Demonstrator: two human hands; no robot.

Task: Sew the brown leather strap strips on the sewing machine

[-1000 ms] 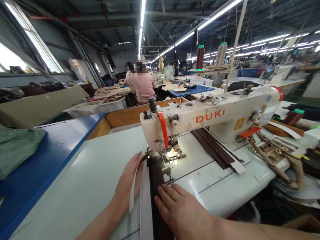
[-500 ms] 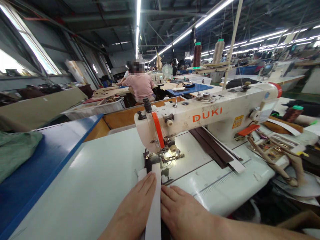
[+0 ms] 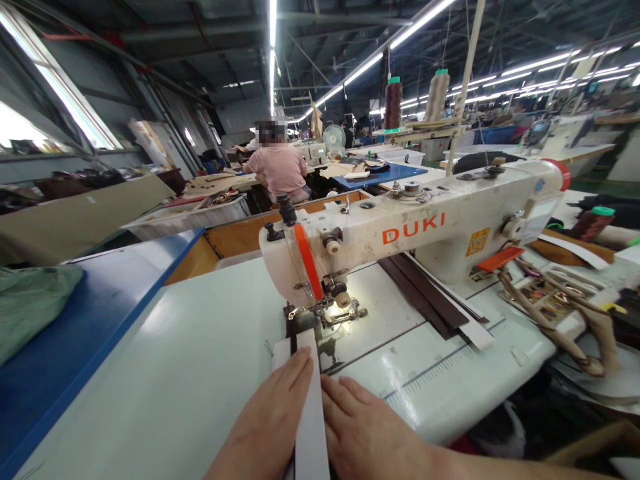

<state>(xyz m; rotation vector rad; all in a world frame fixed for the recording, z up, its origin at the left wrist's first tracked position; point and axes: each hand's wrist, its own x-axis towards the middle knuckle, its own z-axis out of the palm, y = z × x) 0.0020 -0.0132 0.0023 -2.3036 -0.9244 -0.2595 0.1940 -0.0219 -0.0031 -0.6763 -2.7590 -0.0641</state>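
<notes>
My left hand (image 3: pixel 273 412) lies flat with its fingers stretched together along the left side of a long white strip (image 3: pixel 311 407). Its thumb is out of sight. On the strip's other side rests my right hand (image 3: pixel 363 421), palm down, fingers extended and slightly spread, close to the strip's right edge. Dark material (image 3: pixel 306 324) shows at the strip's far end, beneath the needle area of a white sewing machine (image 3: pixel 410 230) marked DUKI. What lies under the strip is mostly hidden by my hands. The machine's lamp lights the presser foot (image 3: pixel 345 312).
Dark brown and white strips (image 3: pixel 423 293) lie under the machine arm. To the right sits a parts tray (image 3: pixel 555 293) with tan straps. A blue table (image 3: pixel 100 320) adjoins on the left. Thread cones (image 3: pixel 393 105) stand behind; a person in pink (image 3: pixel 280 167) sits farther off.
The view has shifted slightly, so the machine head appears farther left. The white strip's near end has swung a little to the right. Both hands stay beside it.
</notes>
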